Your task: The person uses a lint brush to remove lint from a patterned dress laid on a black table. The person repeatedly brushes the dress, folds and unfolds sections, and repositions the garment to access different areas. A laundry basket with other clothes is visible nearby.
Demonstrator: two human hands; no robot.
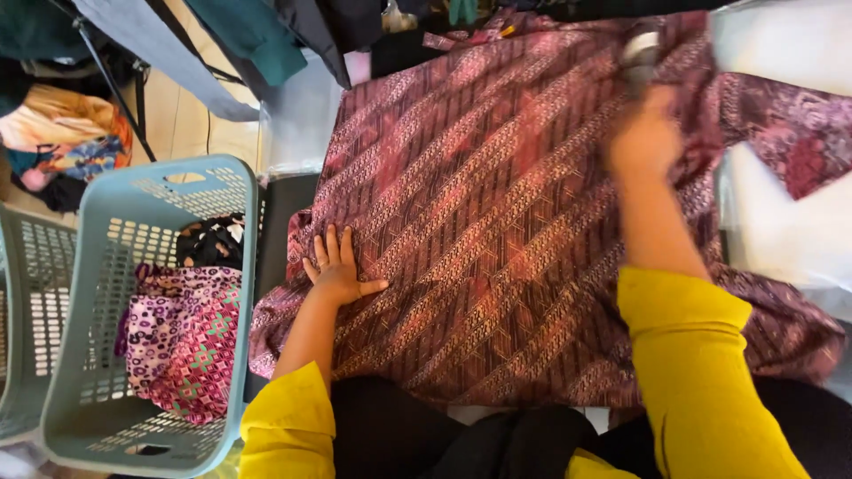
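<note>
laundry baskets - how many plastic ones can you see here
2. One pale blue laundry basket stands left of the patterned maroon cloth, holding folded fabrics. A second basket of the same kind sits at the far left edge, cut off by the frame; others may lie out of view.

Patterned maroon cloth [497, 204], matt; perforated plastic basket [80, 355].

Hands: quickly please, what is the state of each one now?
Left hand: open, flat on the patterned maroon cloth.
Right hand: blurred, closed on a dark, silver-topped object on the cloth.
</note>
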